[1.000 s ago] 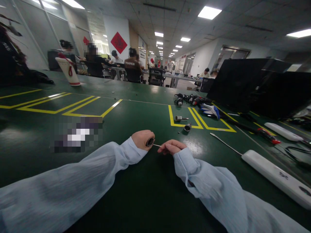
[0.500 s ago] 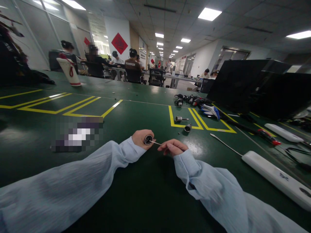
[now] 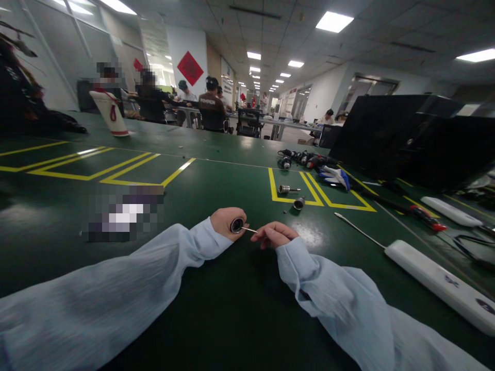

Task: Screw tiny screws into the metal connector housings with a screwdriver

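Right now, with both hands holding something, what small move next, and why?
Perhaps turn the thin rod slightly with the right hand, the left hand steadying the cup-shaped metal piece: the rod's tip seems to meet that piece's rim, though contact is too small to confirm.

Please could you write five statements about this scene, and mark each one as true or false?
1. The left hand holds a round metal piece. True.
2. The right hand holds a hammer. False: it holds a thin rod.
3. Yellow lines mark the green table. True.
4. A blue-and-white glove covers the right hand. False: it lies away from both hands, which are bare.
5. Two cup-shaped metal parts lie beyond the right hand. True.
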The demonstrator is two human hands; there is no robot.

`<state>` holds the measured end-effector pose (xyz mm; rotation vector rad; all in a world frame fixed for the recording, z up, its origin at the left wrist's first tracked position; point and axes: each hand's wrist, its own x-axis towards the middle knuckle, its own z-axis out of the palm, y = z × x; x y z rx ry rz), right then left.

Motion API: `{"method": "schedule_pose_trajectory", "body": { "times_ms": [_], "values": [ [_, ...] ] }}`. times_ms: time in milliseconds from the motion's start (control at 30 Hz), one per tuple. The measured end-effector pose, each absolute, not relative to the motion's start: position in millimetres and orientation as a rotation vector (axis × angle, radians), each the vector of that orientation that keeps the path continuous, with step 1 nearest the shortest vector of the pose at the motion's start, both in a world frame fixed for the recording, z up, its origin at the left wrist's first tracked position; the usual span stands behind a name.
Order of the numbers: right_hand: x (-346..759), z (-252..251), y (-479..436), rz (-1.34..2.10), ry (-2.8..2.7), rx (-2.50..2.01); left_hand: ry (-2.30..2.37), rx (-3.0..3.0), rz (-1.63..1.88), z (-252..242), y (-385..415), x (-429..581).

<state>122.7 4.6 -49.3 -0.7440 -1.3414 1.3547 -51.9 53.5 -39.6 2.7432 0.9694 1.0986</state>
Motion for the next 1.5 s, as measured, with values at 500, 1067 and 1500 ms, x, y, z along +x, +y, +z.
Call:
{"method": "schedule_pose_trajectory", "body": {
  "times_ms": [500,1067,1500],
  "values": [
    [124.2,-47.4,5.9,1.486,-1.256,-0.692,0.946,2.678,1.118,-40.5,53.9,-51.3],
    [123.6,-52.1,12.9,1.722,-1.105,-0.617,0.841,2.601,1.22,-39.8,59.5,-51.5],
    [123.1,-51.7,9.9,1.559,-1.154,-0.649,0.968,2.653,1.104,-39.4,55.3,-51.8]
  ]
}}
